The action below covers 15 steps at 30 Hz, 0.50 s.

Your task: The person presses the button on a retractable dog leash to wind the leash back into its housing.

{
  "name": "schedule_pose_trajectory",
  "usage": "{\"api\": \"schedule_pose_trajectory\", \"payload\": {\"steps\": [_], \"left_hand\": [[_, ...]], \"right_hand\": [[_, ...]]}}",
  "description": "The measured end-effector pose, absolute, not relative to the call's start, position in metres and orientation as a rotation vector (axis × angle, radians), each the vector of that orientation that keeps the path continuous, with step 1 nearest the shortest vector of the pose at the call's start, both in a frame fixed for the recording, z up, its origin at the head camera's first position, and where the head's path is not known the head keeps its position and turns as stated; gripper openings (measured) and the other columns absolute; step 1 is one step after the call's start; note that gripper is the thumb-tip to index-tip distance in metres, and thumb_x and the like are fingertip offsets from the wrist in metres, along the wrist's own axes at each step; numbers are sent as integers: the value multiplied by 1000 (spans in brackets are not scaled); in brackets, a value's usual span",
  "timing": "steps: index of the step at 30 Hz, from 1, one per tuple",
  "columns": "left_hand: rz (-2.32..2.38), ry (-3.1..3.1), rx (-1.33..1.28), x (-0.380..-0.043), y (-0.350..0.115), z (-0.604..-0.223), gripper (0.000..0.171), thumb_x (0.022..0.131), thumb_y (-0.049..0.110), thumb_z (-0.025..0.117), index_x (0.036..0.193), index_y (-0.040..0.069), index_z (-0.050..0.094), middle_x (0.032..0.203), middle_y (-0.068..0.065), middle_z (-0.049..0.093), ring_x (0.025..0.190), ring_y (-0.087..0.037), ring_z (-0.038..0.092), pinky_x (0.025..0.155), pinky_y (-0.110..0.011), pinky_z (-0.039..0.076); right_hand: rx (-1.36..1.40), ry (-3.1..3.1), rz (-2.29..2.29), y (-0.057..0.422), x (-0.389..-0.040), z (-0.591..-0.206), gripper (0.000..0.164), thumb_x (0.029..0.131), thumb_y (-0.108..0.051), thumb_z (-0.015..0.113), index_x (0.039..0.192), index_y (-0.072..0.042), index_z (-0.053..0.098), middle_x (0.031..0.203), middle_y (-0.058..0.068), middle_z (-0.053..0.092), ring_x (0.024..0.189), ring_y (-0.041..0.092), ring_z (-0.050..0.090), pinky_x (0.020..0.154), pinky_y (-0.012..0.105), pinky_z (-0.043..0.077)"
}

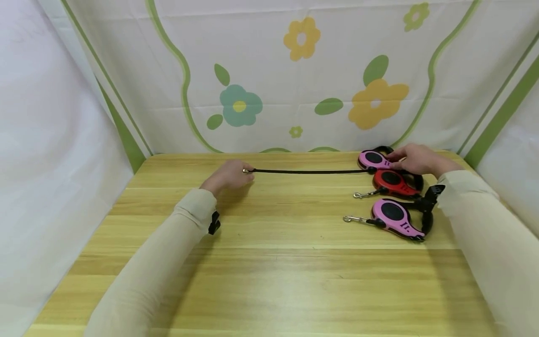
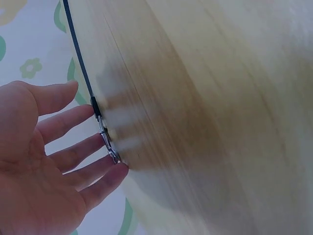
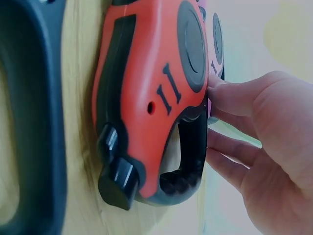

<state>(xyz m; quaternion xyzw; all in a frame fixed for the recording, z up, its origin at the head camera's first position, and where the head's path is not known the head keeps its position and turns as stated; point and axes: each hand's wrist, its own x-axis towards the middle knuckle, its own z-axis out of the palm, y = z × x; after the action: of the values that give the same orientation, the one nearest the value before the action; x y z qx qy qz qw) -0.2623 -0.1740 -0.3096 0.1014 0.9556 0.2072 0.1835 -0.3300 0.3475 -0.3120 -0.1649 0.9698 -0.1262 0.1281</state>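
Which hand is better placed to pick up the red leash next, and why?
Probably the right hand: it holds the far pink leash, directly beside the red leash, though it may need to let go first. The left hand touches the metal clip, much farther away.

red leash (image 1: 392, 181): "II"; near pink leash (image 1: 392, 213): "II"; far pink leash (image 1: 373, 159): "II"
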Motion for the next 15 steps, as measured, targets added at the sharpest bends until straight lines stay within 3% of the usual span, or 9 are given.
{"api": "schedule_pose_trajectory", "payload": {"steps": [4,7,10,15], "left_hand": [[589,2694,276,-262,-174,-309,48,111,26,52,155,7,54,127,-17,73,55,-11,30,69,-33,41],[581,2698,269,-261,-174,-308,48,111,25,52,156,6,53,132,-17,72,53,-10,28,65,-32,40],[567,2707,267,-261,-175,-308,48,111,25,51,156,6,53,152,-18,61,55,-11,28,67,-33,40],[563,2709,268,-262,-176,-309,48,111,25,52,156,7,53,149,-19,63,51,-10,26,63,-32,39]], "right_hand": [[-492,2808,-368,348,-332,-311,43,103,-12,65,141,8,62,141,37,61,125,58,58,104,69,48],[-494,2805,-381,348,-334,-311,43,102,-14,67,139,8,64,139,37,62,125,58,59,104,68,48],[-487,2807,-391,349,-336,-312,42,102,-17,69,137,6,67,138,35,64,124,56,60,104,68,48],[-488,2817,-384,348,-338,-312,41,99,-18,71,134,4,70,136,34,66,124,56,60,104,68,48]]}}
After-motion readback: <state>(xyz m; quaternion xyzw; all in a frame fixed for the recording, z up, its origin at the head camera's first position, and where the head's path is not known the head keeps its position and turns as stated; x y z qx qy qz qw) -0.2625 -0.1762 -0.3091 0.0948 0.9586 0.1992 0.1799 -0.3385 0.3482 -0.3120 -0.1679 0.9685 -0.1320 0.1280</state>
